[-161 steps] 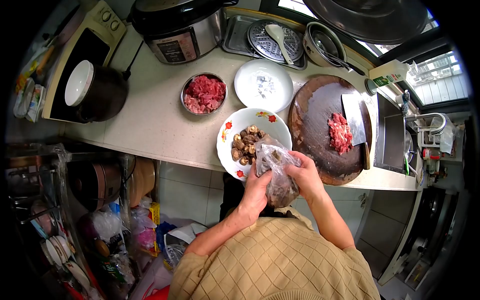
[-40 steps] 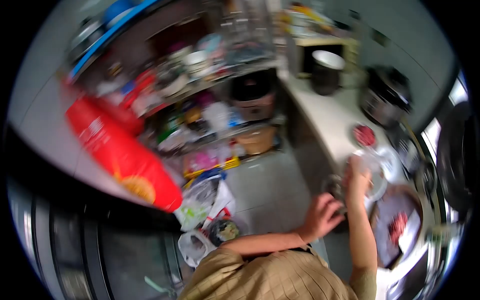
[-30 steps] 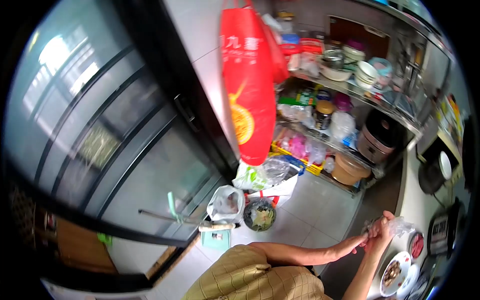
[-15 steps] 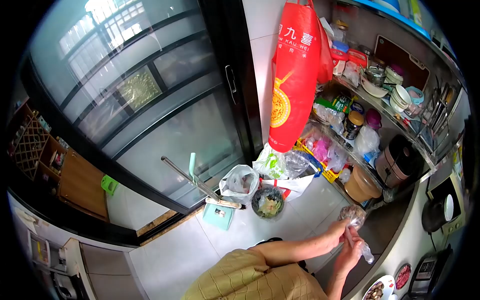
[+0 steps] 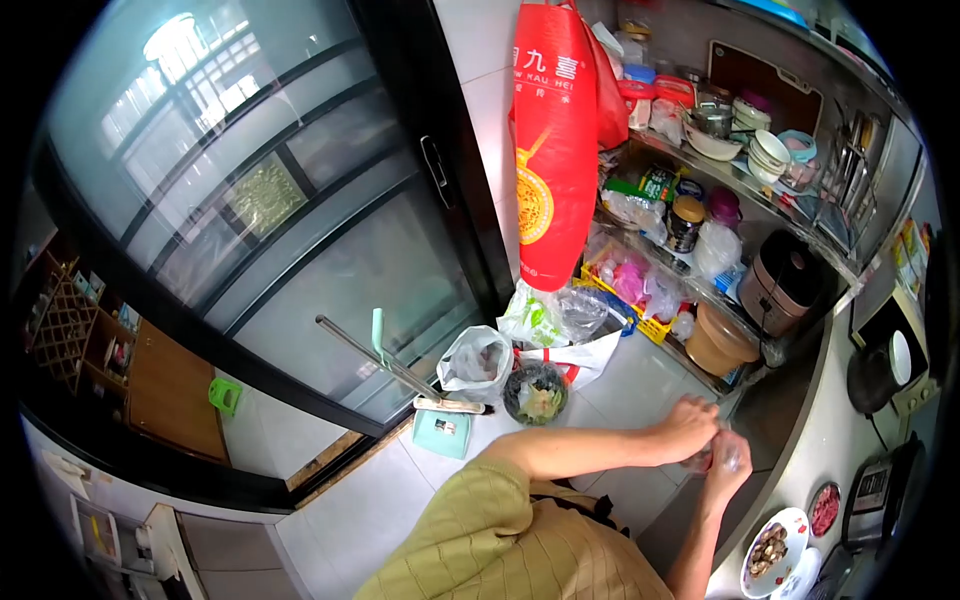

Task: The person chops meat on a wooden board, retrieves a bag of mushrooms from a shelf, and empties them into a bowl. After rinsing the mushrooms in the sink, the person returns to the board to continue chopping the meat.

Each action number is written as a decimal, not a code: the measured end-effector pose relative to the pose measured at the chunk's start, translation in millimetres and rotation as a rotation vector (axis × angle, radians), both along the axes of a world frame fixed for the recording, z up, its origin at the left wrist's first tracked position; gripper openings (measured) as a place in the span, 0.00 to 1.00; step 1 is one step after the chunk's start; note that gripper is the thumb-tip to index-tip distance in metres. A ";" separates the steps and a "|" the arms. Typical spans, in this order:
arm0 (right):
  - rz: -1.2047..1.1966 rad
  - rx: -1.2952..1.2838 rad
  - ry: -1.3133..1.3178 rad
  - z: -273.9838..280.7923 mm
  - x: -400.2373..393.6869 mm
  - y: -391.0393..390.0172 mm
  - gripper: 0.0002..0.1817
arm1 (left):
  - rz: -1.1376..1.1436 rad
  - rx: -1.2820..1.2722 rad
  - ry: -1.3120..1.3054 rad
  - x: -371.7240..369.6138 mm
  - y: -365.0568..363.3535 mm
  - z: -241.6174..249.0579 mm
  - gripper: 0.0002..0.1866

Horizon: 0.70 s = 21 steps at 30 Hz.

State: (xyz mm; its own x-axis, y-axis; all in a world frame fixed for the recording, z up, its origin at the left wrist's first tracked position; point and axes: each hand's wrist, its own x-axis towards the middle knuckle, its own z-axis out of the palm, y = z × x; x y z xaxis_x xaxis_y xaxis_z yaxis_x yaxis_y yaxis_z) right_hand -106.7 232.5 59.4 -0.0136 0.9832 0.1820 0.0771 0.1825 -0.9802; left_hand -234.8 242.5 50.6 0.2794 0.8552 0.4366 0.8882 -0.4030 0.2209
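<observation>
My left hand (image 5: 688, 428) and my right hand (image 5: 728, 465) are close together over the floor beside the counter. Both have their fingers closed on a clear plastic bag (image 5: 697, 461). The bag's contents are mostly hidden under my hands, and a thin part of the plastic shows above the fingers. On the counter to the right, a plate of brown food pieces (image 5: 768, 550) sits near a small dish of red meat (image 5: 825, 509).
A lined bin (image 5: 535, 394), a white bag (image 5: 474, 364) and a dustpan (image 5: 441, 432) with a broom stand on the floor ahead. Crowded shelves (image 5: 700, 270) rise at the right. A red bag (image 5: 560, 140) hangs beside the glass door (image 5: 330, 250).
My hands have risen slightly and shifted right, with my left hand now over the bag's body. The bag hung in plain view before. The camera view has also shifted.
</observation>
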 end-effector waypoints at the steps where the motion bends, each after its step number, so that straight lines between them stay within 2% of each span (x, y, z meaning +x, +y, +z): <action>1: 0.025 -0.017 0.027 1.8 3.7 3.8 0.07 | 0.002 -0.038 0.170 8.6 2.1 -0.4 0.10; 3: 0.083 -0.071 0.074 -0.2 15.7 10.3 0.06 | -0.168 0.107 0.166 2.8 -6.5 10.8 0.09; 5: 0.162 -0.273 0.163 1.3 25.5 10.5 0.04 | -0.332 0.255 0.128 -1.9 -14.4 18.3 0.09; 7: 0.281 -0.452 0.103 21.8 33.0 6.2 0.06 | -0.369 0.262 0.163 -3.4 -26.3 21.7 0.10; 10: 0.337 -0.340 0.057 4.9 37.4 11.3 0.08 | -0.411 0.392 0.162 0.8 -35.8 19.9 0.08; 12: 0.362 -0.399 0.075 3.7 37.9 13.4 0.10 | -0.433 0.532 0.178 7.2 -38.5 31.1 0.08; 13: 0.386 -0.423 0.077 9.5 37.3 13.2 0.10 | -0.515 0.459 0.155 9.5 -39.5 29.6 0.07; 16: 0.500 -0.461 0.032 11.9 40.2 12.0 0.13 | -0.648 0.358 0.334 15.7 -43.8 24.9 0.06; 18: 0.570 -0.419 -0.014 -4.2 46.4 18.3 0.14 | -0.620 0.329 0.388 17.2 -47.9 22.9 0.07; 21: 0.466 -0.477 0.113 -0.8 46.7 12.1 0.16 | -0.561 0.285 0.421 17.9 -52.4 21.9 0.09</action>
State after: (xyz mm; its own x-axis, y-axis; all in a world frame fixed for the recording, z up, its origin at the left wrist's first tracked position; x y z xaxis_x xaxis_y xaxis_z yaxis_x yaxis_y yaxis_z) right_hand -60.0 244.6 58.6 -0.4623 0.8520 -0.2457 -0.0120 -0.2831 -0.9590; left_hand -216.9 190.1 72.4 0.8314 0.4053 0.3801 0.5193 -0.8101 -0.2720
